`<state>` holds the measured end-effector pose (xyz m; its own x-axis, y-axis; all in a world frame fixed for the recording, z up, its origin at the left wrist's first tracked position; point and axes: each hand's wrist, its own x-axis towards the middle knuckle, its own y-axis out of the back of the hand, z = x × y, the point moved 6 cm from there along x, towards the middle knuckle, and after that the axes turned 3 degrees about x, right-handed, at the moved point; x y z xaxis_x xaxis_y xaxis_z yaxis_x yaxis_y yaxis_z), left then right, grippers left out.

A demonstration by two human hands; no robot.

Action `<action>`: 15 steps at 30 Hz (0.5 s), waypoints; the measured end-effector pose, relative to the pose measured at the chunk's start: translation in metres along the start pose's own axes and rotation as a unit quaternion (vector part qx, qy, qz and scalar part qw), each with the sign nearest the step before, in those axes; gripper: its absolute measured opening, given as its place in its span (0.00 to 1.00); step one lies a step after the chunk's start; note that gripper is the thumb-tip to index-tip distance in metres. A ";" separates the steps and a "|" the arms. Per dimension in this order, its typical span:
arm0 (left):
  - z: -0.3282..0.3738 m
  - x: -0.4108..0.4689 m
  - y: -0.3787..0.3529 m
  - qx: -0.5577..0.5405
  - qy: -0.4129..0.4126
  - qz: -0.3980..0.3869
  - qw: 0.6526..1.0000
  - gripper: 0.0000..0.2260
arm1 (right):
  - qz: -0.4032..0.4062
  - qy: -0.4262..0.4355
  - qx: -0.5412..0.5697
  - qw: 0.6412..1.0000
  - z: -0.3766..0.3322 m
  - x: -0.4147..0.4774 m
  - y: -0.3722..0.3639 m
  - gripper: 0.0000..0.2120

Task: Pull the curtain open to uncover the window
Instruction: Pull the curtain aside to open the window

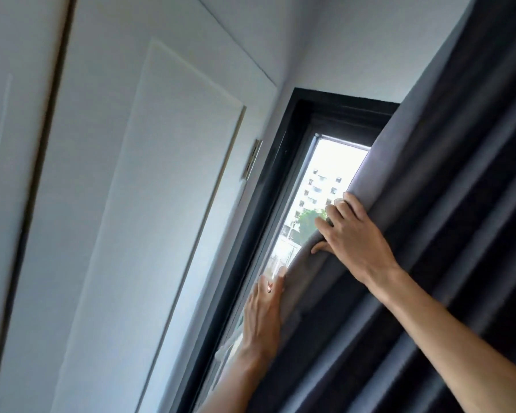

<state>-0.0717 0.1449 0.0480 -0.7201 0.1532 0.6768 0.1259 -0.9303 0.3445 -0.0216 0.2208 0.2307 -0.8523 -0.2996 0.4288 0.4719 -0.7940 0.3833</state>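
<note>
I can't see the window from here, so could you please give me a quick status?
Right hand gripping curtain edge; left hand flat against it lower down. Window partly uncovered. Nothing in the way.

no readable text, labels, brands, numbers or signs anywhere in view. the building [320, 189] seen through the window glass [325, 174] is too washed out and distant to show any lettering. the door hinge [252, 158] carries no legible mark.
</note>
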 end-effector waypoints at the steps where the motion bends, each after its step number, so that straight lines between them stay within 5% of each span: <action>1: 0.007 -0.004 -0.002 0.006 -0.012 -0.011 1.000 0.21 | 0.008 0.000 -0.005 1.000 0.006 -0.009 0.001 0.27; 5: 0.040 -0.028 -0.016 0.055 -0.045 -0.023 0.997 0.34 | 0.005 0.000 -0.010 1.000 0.027 -0.052 0.008 0.26; 15: 0.137 -0.090 -0.034 0.087 -0.080 -0.025 0.993 0.36 | 0.002 -0.028 -0.008 1.000 0.086 -0.162 0.021 0.25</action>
<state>0.0828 0.2084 0.0645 -0.6134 0.2621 0.7450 0.2182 -0.8503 0.4788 0.1452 0.2983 0.2395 -0.8363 -0.2731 0.4754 0.4713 -0.8012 0.3688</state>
